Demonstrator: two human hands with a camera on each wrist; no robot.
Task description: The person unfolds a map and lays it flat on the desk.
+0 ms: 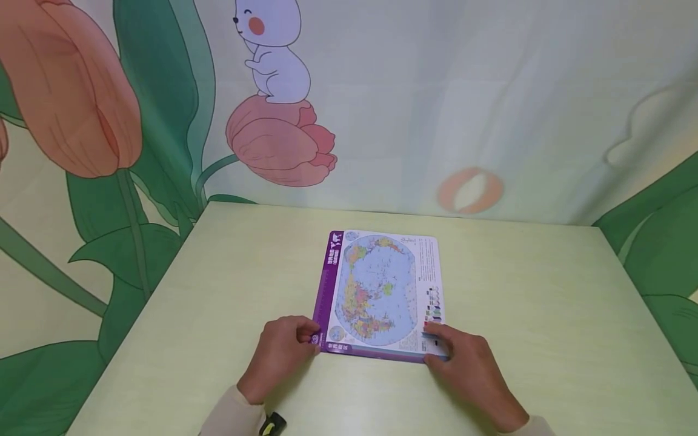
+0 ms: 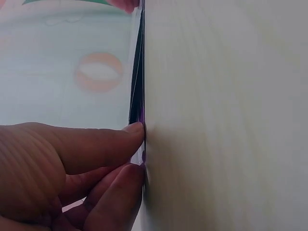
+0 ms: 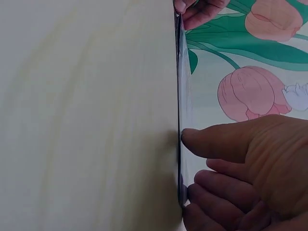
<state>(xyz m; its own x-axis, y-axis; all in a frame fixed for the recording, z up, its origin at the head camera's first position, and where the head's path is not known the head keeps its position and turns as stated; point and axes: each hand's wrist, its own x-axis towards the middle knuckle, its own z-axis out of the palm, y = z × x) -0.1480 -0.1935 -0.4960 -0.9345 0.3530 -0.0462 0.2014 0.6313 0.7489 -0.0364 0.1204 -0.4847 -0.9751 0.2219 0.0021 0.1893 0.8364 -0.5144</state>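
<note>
A thin rectangular world map lies on the table, its printed side up, with a purple band along the left and near edges. More than one layer shows at its near edge. At the near left corner my left hand pinches it between thumb and curled fingers. My right hand holds the near right corner, thumb on the near edge and fingers on the right side. Seen edge-on in the left wrist view, the map shows a narrow dark gap between layers. The right wrist view has my right thumb right at its edge.
The pale wooden table extends around the map on all sides. Behind it hangs a curtain printed with tulips and a white animal. A dark band with a yellow-green patch sits at the left wrist.
</note>
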